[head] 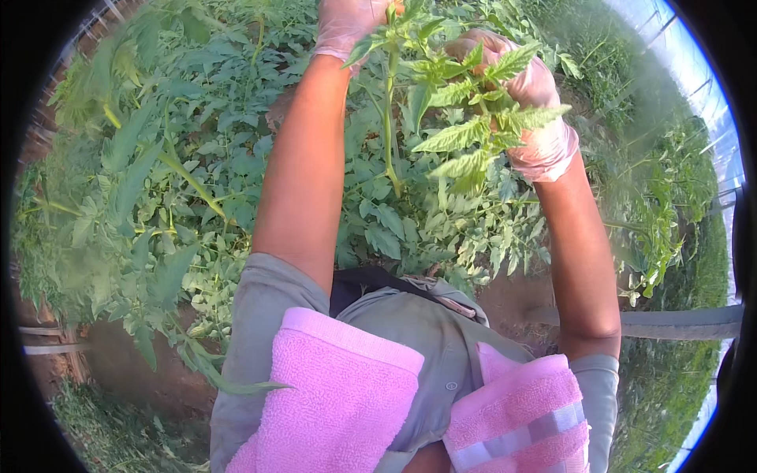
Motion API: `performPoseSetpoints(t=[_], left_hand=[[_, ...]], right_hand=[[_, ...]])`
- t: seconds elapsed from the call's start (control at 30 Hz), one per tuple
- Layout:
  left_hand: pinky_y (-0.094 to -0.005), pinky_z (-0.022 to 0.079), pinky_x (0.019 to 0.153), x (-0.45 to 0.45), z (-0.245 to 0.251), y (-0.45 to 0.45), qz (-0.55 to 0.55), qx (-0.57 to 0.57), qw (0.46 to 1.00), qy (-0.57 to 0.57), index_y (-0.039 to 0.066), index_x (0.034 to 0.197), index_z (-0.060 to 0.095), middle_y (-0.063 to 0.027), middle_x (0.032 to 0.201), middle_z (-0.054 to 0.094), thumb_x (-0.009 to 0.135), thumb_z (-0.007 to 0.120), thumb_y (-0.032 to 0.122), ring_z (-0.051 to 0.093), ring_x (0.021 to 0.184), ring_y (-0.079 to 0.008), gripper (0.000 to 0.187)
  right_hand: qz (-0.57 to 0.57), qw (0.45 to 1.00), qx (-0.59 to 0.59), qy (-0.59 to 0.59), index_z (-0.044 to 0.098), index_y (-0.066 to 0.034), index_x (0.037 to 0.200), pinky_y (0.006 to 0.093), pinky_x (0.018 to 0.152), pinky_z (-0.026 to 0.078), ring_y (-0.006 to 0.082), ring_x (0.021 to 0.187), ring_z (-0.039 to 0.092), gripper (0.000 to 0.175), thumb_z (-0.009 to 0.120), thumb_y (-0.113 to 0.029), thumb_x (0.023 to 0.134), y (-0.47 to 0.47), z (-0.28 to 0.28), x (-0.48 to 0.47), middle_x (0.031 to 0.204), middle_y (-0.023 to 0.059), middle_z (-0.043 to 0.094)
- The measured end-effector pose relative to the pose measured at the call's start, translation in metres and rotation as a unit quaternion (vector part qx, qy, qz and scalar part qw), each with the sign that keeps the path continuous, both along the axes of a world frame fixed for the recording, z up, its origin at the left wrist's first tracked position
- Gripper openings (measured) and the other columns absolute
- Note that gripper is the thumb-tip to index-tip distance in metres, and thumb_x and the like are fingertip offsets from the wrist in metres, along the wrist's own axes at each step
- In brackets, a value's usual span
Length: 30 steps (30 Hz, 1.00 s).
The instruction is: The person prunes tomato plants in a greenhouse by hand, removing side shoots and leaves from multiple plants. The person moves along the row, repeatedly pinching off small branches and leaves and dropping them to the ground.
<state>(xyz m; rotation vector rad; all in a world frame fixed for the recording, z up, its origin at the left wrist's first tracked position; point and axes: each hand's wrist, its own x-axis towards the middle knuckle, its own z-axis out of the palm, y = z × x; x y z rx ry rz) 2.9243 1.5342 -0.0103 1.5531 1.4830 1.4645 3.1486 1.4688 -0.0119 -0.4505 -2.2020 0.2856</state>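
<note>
Both my hands wear thin translucent gloves and are raised at the top of the view. My left hand (352,23) is partly cut off by the upper edge, beside the top of a green plant stem (388,118) that looks like tomato; a small orange thing shows at its fingertips. My right hand (517,77) is bent behind a leafy shoot (467,136), whose serrated leaves hide the fingers. Whether either hand grips the plant cannot be told. The stem rises between my forearms out of lower foliage.
Dense tomato-like plants (219,130) surround me, with thick stems (189,177) leaning at the left. Brown soil (148,366) lies at the lower left. A grey bar or strap (680,322) runs beside my right elbow. A pink towel (349,390) hangs over my chest.
</note>
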Motion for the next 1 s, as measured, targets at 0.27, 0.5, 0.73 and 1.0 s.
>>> performPoseSetpoints(t=[0.27,0.5,0.73,1.0], left_hand=[[-0.0255,0.040,0.059,-0.005,-0.012,-0.017,-0.033,0.038,0.996,-0.069,0.003,0.092,0.070,-0.0014,0.071,0.061,0.084,0.069,0.026,0.051,0.062,-0.0091,0.025],[-0.0274,0.048,0.076,-0.032,-0.041,-0.029,-0.107,0.073,0.986,-0.109,-0.003,0.112,0.063,-0.0090,0.097,0.068,0.095,0.054,0.031,0.062,0.085,-0.0143,0.039],[-0.0410,0.027,0.112,0.007,-0.028,-0.064,-0.256,0.116,0.956,-0.087,-0.014,0.136,0.036,-0.0224,0.139,0.045,0.080,0.020,0.085,0.044,0.129,-0.0299,0.115],[-0.0290,0.051,0.085,-0.005,-0.041,-0.078,-0.129,0.170,0.969,-0.124,0.003,0.107,0.063,-0.0130,0.105,0.066,0.091,0.060,0.008,0.061,0.096,-0.0152,0.017]], right_hand=[[-0.092,0.736,-0.300,-0.600,0.057,-0.0120,0.128,0.0346,0.084,0.053,0.0287,0.098,0.064,0.056,0.074,-0.007,0.074,-0.128,0.010,0.120,0.115,0.0126,0.065],[-0.215,0.915,-0.321,-0.115,0.060,-0.0046,0.124,0.0268,0.095,0.047,0.0155,0.112,0.059,0.039,0.065,-0.006,0.085,-0.080,0.052,0.050,0.121,0.0059,0.064],[-0.030,0.965,-0.261,0.003,0.058,0.0091,0.118,0.0325,0.094,0.047,0.0252,0.109,0.059,0.051,0.071,-0.028,0.085,0.055,0.056,-0.033,0.116,0.0208,0.063],[-0.116,0.916,-0.372,0.101,0.063,0.0041,0.100,0.0271,0.071,0.053,0.0131,0.076,0.064,0.030,0.072,-0.017,0.080,0.071,0.042,-0.062,0.088,0.0093,0.066]])
